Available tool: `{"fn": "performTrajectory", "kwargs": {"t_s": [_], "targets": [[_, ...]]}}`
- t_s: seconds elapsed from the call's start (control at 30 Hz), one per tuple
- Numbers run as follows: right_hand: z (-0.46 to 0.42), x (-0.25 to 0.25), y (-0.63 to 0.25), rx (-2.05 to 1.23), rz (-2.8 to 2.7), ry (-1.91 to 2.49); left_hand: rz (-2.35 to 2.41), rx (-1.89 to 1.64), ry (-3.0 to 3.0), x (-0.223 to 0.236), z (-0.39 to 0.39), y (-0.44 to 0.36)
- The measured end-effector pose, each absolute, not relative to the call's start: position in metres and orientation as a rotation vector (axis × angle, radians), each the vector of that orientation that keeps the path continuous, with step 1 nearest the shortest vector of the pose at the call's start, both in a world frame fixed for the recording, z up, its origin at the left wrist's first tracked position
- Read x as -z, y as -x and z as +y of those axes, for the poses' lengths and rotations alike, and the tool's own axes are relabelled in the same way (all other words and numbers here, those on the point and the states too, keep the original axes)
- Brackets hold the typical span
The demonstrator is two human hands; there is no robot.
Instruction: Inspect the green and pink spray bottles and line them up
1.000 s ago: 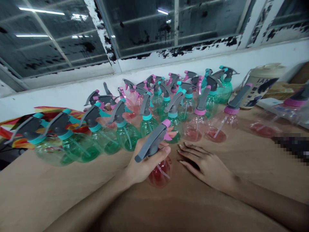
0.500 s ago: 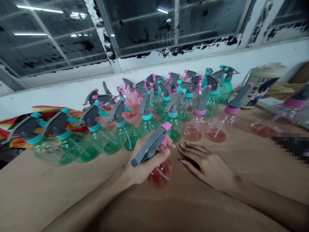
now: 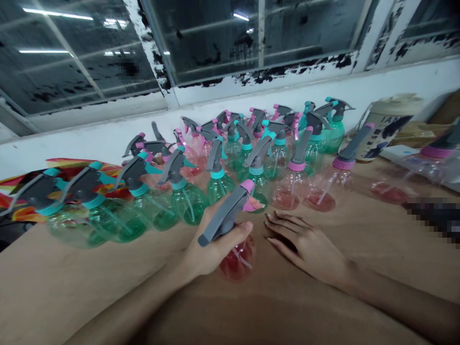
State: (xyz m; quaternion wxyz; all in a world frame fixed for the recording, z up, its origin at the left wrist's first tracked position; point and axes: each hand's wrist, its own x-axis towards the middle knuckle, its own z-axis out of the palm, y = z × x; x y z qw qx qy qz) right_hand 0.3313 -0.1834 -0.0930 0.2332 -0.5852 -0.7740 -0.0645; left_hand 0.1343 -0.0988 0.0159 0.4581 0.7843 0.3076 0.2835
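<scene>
My left hand (image 3: 215,239) is wrapped round the neck of a pink spray bottle (image 3: 237,263), with its fingers at the pink trigger. This bottle has a grey head with a pink nozzle, a thin tube inside and a clear body that looks red at the bottom. It stands on the brown tabletop (image 3: 108,282). Just to its right, my right hand (image 3: 305,242) rests palm down on the table, fingers stretched out, holding nothing. Beyond the hands, a green spray bottle (image 3: 189,206) and a second pink spray bottle (image 3: 287,194) stand among several others.
More green and pink spray bottles crowd back toward the white wall (image 3: 100,129) under the windows. At right are a cream tumbler (image 3: 386,120), another pink bottle (image 3: 427,167) and a blurred dark object (image 3: 436,218). A colourful bag (image 3: 111,172) lies behind the bottles at left.
The pink trigger under my left fingers has shifted outward slightly, and the sprayer head has tilted a little. My right hand stays in place.
</scene>
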Motion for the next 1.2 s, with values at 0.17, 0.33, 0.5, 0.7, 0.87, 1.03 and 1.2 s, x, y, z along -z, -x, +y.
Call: {"fn": "performTrajectory", "kwargs": {"t_s": [0.17, 0.33, 0.5, 0.7, 0.87, 1.03, 1.2], "targets": [[-0.1834, 0.0920, -0.3303, 0.211, -2.093, 1.596, 0.623, -0.739, -2.029, -0.0186, -0.0999, -0.1354], [-0.1839, 0.0911, -0.3296, 0.208, -2.090, 1.607, 0.572, -0.746, -2.044, -0.0173, -0.1001, -0.1345], [-0.1840, 0.0916, -0.3296, 0.183, -2.078, 1.604, 0.602, -0.737, -2.044, -0.0143, -0.0995, -0.1340], [-0.1838, 0.0931, -0.3302, 0.168, -2.100, 1.618, 0.634, -0.739, -2.081, -0.0129, -0.0988, -0.1326], [-0.1838, 0.0929, -0.3299, 0.167, -2.078, 1.611, 0.731, -0.754, -2.080, -0.0148, -0.0999, -0.1316], [-0.1843, 0.0923, -0.3284, 0.192, -2.076, 1.600, 0.691, -0.718, -2.093, -0.0196, -0.1023, -0.1331], [-0.1847, 0.0924, -0.3257, 0.224, -2.080, 1.655, 0.657, -0.793, -2.099, -0.0190, -0.1076, -0.1309]]}}
